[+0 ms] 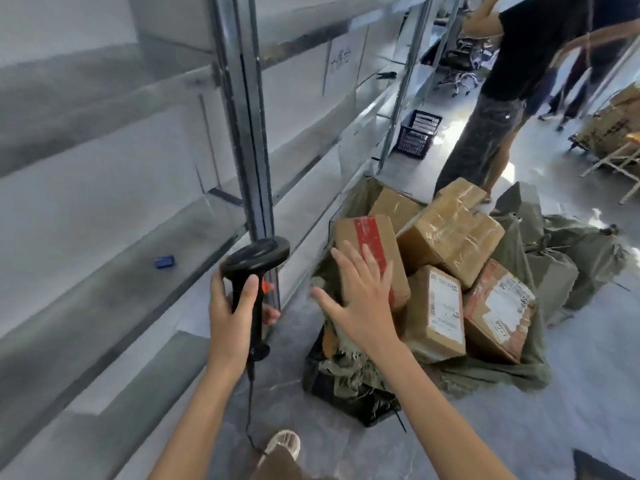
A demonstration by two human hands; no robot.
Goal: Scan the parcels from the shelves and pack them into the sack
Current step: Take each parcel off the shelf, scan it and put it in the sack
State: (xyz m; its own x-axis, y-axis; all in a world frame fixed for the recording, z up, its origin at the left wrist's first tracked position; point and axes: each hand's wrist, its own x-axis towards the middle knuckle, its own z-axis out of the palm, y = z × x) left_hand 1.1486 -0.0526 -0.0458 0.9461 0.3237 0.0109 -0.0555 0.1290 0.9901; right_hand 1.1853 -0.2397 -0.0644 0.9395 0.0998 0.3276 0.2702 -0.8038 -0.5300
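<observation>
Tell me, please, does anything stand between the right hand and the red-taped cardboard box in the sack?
Nothing visible does: the open right hand already lies flat on the red-taped cardboard box in the olive-green woven sack.

The right hand [356, 299] covers the red-taped parcel's [375, 247] near end. The sack's [502, 368] depth is buried under parcels. Label print [445, 306] is unreadably small.

1. Left hand [231, 315]: lower centre-left of frame, forearm rising from the bottom edge, fingers wrapped around an upright handle, thumb on its front.
2. Right hand [360, 299]: centre frame, palm down, fingers spread flat, forearm running to lower right.
</observation>
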